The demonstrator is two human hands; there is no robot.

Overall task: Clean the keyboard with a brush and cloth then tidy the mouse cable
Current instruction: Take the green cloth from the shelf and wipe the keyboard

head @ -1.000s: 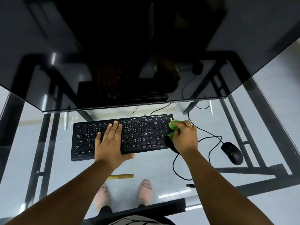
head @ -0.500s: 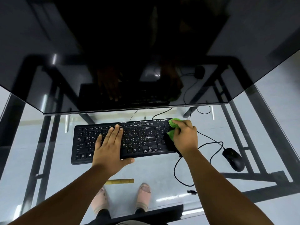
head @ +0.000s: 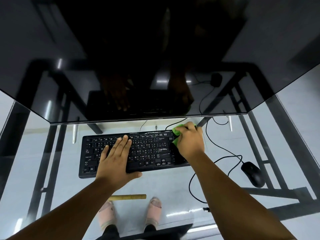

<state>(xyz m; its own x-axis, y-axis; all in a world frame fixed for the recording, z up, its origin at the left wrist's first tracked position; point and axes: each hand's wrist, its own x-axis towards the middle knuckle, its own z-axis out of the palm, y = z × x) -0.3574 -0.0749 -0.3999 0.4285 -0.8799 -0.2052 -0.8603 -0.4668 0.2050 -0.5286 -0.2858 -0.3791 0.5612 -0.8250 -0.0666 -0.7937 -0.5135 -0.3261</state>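
Counted: one keyboard (head: 138, 151), one mouse (head: 252, 174) with one cable (head: 223, 149), one green cloth (head: 177, 135), one monitor (head: 138, 66), one yellow stick (head: 128, 197), two hands, two feet seen.

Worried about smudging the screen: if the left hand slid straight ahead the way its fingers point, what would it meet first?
Probably the monitor's lower edge. The left hand lies flat on the keyboard, fingers pointing towards it; only keys and bare glass lie between, though depth is unclear.

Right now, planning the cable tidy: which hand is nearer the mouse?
Right. The right hand wipes the keyboard's far right corner, left of the mouse; the left hand rests mid-keyboard, farther away.
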